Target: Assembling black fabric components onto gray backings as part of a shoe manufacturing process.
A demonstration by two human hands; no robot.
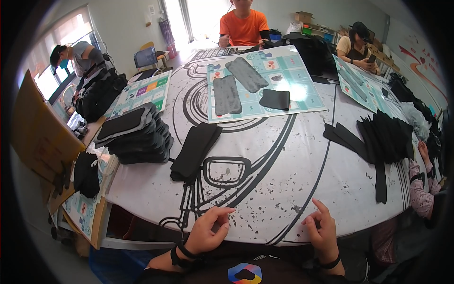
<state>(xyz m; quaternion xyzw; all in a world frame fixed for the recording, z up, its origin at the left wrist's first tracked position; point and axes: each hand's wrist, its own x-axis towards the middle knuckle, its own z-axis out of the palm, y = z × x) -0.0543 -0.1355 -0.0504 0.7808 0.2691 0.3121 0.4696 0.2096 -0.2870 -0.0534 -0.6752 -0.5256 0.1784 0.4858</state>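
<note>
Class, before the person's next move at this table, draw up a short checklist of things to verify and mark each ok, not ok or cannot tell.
1. Left hand empty: ok, fingers loosely curled at the table edge.
2. Right hand empty: ok, index finger raised.
3. Nearest black pads lying in front of the left hand: ok, apart from it.
4. Stack of pads steady: cannot tell, it looks uneven.
5. Printed sheet lying flat with three pieces on it: ok.
6. Black strips on the right untouched: ok.

Matt black fabric pads (135,135) lying stacked at the left, soft dark cloth strip (195,150) resting near them, glossy printed sheet (265,83) gleaming at the far side, smooth white table covering (283,165) showing scuffed black print
</note>
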